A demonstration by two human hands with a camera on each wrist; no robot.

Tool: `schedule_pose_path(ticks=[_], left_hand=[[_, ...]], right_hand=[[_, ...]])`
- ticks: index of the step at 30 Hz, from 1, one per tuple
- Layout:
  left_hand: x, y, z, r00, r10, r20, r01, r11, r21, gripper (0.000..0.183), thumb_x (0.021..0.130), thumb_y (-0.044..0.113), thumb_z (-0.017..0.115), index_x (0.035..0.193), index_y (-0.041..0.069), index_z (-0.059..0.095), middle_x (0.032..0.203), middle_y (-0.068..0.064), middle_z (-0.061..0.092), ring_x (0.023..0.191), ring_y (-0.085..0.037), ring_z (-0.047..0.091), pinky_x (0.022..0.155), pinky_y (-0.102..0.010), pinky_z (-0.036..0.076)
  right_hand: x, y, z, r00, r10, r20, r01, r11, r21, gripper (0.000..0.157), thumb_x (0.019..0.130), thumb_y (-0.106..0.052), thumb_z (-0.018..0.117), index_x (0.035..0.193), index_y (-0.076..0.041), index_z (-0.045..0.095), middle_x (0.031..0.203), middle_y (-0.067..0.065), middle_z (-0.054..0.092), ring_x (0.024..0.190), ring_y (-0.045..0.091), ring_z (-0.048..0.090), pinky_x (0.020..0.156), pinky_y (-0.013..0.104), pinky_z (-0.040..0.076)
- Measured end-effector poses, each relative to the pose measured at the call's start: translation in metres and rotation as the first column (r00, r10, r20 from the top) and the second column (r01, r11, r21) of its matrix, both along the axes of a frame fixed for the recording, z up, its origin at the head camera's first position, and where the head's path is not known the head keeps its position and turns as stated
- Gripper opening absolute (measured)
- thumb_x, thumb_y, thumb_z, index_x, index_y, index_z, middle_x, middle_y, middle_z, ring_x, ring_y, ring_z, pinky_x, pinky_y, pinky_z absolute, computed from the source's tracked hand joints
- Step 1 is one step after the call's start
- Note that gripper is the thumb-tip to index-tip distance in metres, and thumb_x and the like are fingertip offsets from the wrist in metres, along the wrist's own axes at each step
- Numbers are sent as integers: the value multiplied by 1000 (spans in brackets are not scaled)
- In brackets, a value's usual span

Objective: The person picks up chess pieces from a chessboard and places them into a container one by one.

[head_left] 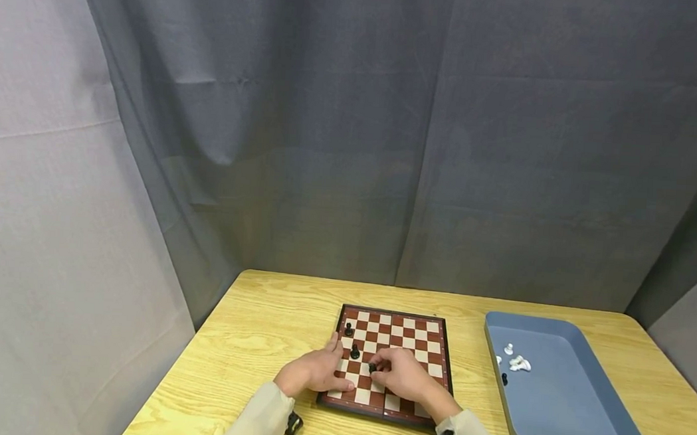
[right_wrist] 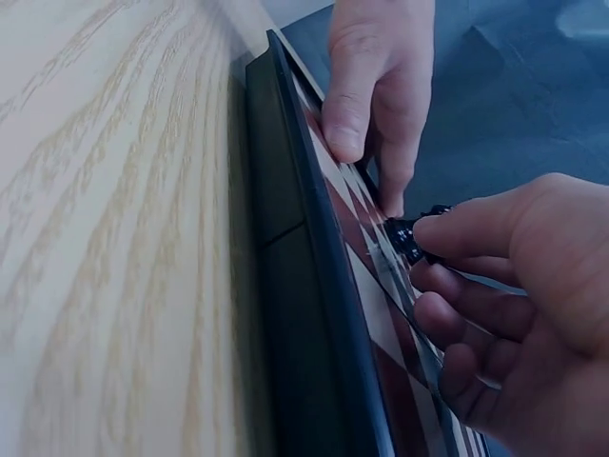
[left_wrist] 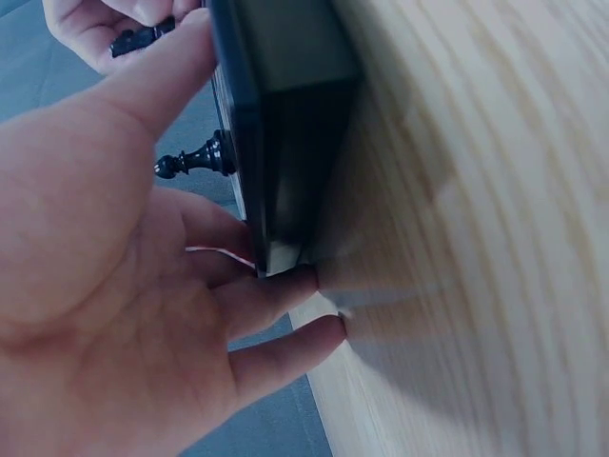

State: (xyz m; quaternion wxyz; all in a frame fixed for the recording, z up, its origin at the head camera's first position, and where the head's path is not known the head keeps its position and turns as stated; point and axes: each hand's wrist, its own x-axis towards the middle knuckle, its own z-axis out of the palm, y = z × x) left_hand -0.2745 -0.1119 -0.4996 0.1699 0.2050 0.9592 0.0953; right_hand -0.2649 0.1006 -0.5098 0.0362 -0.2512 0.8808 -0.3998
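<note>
Head view, board: a chessboard [head_left: 419, 335] is laid flat on the table [head_left: 258, 318], and two standing black pieces, the farther one [head_left: 349, 329] and the nearer one [head_left: 355, 352], are seen on its left half.
Head view, left hand: the left hand [head_left: 315, 370] is laid across the board's left edge, fingers extended and nothing gripped.
Head view, right hand: a black chess piece [head_left: 372, 367] is pinched by the right hand [head_left: 403, 374] over the left half, near the nearer standing piece.
Head view, tray: in the blue tray [head_left: 576, 418], to the right, white pieces [head_left: 519, 364] and a small black piece [head_left: 504, 379] are lying.
Left-wrist view: the board's side is met by the spread fingers, some reaching the table; its type is hard to tell for the pinched piece.
Right-wrist view: the piece is held between thumb and forefinger, low at the squares; whether its base is touching cannot be told.
Step in hand: judged to be the placing of the pinched piece.
Next move: an upright base centred on one square, then a gentle release, seems called for, with neighbouring pieces left unknocked.
</note>
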Motion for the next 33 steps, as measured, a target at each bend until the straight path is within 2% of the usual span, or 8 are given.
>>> schedule_pose_path(ticks=[11, 27, 33], left_hand=[[3, 1, 2, 1000, -8, 3, 8, 1000, 2, 95, 86, 59, 58, 149, -2, 21, 156, -20, 5, 127, -30, 44, 96, -34, 43], [5, 2, 3, 1000, -15, -4, 15, 1000, 2, 94, 86, 57, 59, 148, -3, 22, 156, -20, 6, 122, -30, 49, 93, -33, 45], [5, 2, 3, 1000, -13, -8, 13, 1000, -1, 94, 86, 57, 59, 148, -3, 22, 156, -20, 6, 123, -30, 48, 93, -33, 45]], right_hand=[[5, 30, 7, 998, -57, 31, 57, 998, -8, 19, 87, -13, 68, 104, -5, 69, 87, -4, 62, 76, 13, 56, 62, 28, 47], [9, 79, 37, 990, -136, -35, 135, 990, -42, 19, 86, -11, 68, 102, 0, 68, 86, 1, 61, 74, 16, 54, 58, 28, 46], [9, 96, 48, 985, -172, -14, 171, 984, -51, 20, 87, -13, 69, 103, -1, 67, 85, 1, 61, 77, 17, 54, 58, 29, 46]])
